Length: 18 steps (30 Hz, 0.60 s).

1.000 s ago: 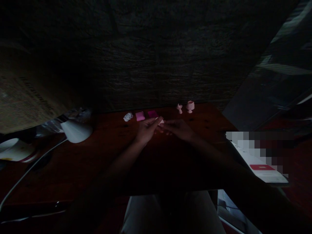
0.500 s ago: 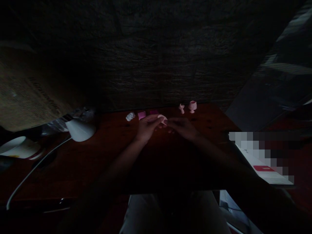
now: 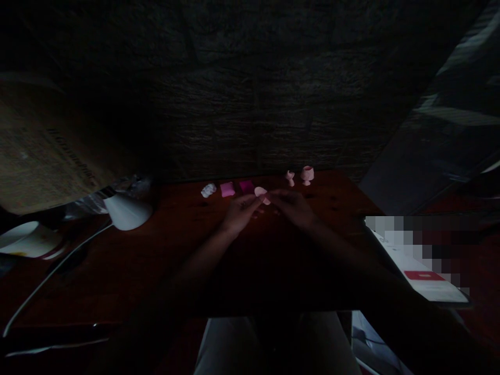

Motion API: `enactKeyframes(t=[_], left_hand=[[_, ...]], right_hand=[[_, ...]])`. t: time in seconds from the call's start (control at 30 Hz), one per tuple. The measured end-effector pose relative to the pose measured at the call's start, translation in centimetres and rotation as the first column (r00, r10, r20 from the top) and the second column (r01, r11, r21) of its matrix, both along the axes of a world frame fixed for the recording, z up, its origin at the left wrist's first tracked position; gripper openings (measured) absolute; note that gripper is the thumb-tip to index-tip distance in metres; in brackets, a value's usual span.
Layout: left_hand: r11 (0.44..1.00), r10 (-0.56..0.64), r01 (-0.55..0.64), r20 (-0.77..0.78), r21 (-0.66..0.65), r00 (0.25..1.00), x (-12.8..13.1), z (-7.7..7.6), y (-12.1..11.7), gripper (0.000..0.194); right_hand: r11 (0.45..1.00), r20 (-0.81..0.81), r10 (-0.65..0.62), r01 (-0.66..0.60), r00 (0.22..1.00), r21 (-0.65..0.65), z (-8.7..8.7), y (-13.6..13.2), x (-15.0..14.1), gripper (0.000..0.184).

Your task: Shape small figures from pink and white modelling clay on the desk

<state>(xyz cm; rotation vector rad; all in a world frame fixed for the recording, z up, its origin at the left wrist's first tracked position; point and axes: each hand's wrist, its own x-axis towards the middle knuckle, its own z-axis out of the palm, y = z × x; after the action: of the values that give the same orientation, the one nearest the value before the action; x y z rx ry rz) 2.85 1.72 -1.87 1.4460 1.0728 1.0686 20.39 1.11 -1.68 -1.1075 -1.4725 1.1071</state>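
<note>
the head view looked down in very dim light, and nearest to the camera the person's pale-clothed lap point(image 3: 250, 344) showed below the near edge of the dark reddish wooden table point(image 3: 164, 260). to the right on the table lay a flat white printed sheet with a red patch point(image 3: 424, 276), partly blurred out. to the left a white cone-shaped lamp shade on a thin bent arm point(image 3: 127, 211) rested low over the table, and beyond it at the far left edge sat a white shallow dish point(image 3: 23, 239). both forearms reached forward to the middle of the table. the left hand point(image 3: 238, 212) had its fingers curled together and pinched a small pale pink rounded lump of clay point(image 3: 261, 194) at its fingertips, held just above the table. the right hand point(image 3: 292, 207) met it from the other side with its fingertips touching the same lump; whether it truly clamped the lump i could not tell in the dark. just behind the hands lay a row of small pieces: a white crumpled lump point(image 3: 208, 190), a light pink square block point(image 3: 227, 188) and a darker magenta square block point(image 3: 246, 186), near each other but apart. farther right stood two tiny pale pink goblet-shaped clay figures, the smaller one point(image 3: 289, 177) just beside the larger one point(image 3: 307, 175), both upright near the table's far edge. behind everything rose a dark rough wall point(image 3: 250, 104), with a brown cardboard box point(image 3: 42, 161) at far left.
</note>
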Motion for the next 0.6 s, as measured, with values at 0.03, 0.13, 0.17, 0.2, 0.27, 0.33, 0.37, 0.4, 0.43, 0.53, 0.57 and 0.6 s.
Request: enactKeyframes(t=[0.03, 0.13, 0.17, 0.2, 0.27, 0.33, 0.37, 0.4, 0.43, 0.53, 0.57, 0.6], left_hand=[[1.0, -0.01, 0.011, -0.007, 0.007, 1.0, 0.0, -0.02, -0.03, 0.034], [0.997, -0.063, 0.065, -0.038, 0.04, 0.997, -0.04, -0.02, -0.16, 0.033], [0.996, -0.078, 0.08, -0.05, 0.046, 0.996, -0.05, 0.0, -0.23, 0.033], [0.995, -0.088, 0.091, -0.06, 0.047, 0.994, -0.05, 0.03, -0.29, 0.032], [0.994, -0.102, 0.105, -0.074, 0.034, 0.992, -0.02, 0.1, -0.4, 0.032], [0.994, -0.108, 0.109, -0.074, 0.017, 0.991, 0.08, 0.19, -0.48, 0.031], [0.994, -0.11, 0.111, -0.069, 0.008, 0.991, 0.14, 0.24, -0.5, 0.031], [0.993, -0.114, 0.114, -0.064, -0.003, 0.991, 0.22, 0.3, -0.52, 0.031], [0.993, -0.121, 0.12, -0.058, -0.02, 0.991, 0.3, 0.34, -0.53, 0.032], [0.985, -0.151, 0.146, -0.054, -0.091, 0.987, 0.54, 0.38, -0.56, 0.036], [0.982, -0.16, 0.154, -0.055, -0.109, 0.986, 0.6, 0.36, -0.57, 0.036], [0.98, -0.168, 0.16, -0.056, -0.119, 0.984, 0.62, 0.32, -0.59, 0.036]], right_hand=[[1.0, 0.003, -0.013, 0.013, 1.0, 0.005, 0.08, -0.09, -0.02, 0.044], [1.0, 0.022, -0.015, 0.015, 1.0, 0.02, 0.34, -0.32, -0.06, 0.048], [1.0, 0.028, -0.001, 0.001, 1.0, 0.023, 0.42, -0.35, -0.07, 0.048], [1.0, 0.033, 0.017, -0.018, 0.999, 0.025, 0.5, -0.37, -0.08, 0.049], [0.999, 0.038, 0.039, -0.04, 0.999, 0.028, 0.64, -0.33, -0.09, 0.05], [0.999, 0.044, 0.034, -0.036, 0.998, 0.036, 0.77, -0.27, -0.11, 0.05], [0.999, 0.046, 0.025, -0.027, 0.999, 0.043, 0.83, -0.25, -0.12, 0.05], [0.999, 0.045, 0.014, -0.016, 0.999, 0.05, 0.89, -0.26, -0.15, 0.05], [0.998, 0.036, -0.003, 0.001, 0.999, 0.058, 0.95, -0.3, -0.19, 0.05], [0.997, -0.01, -0.043, 0.044, 0.999, 0.064, 1.0, -0.49, -0.38, 0.049], [0.998, -0.028, -0.043, 0.044, 0.999, 0.053, 0.97, -0.55, -0.45, 0.048], [0.999, -0.054, -0.036, 0.038, 0.998, 0.039, 0.93, -0.6, -0.51, 0.048]])
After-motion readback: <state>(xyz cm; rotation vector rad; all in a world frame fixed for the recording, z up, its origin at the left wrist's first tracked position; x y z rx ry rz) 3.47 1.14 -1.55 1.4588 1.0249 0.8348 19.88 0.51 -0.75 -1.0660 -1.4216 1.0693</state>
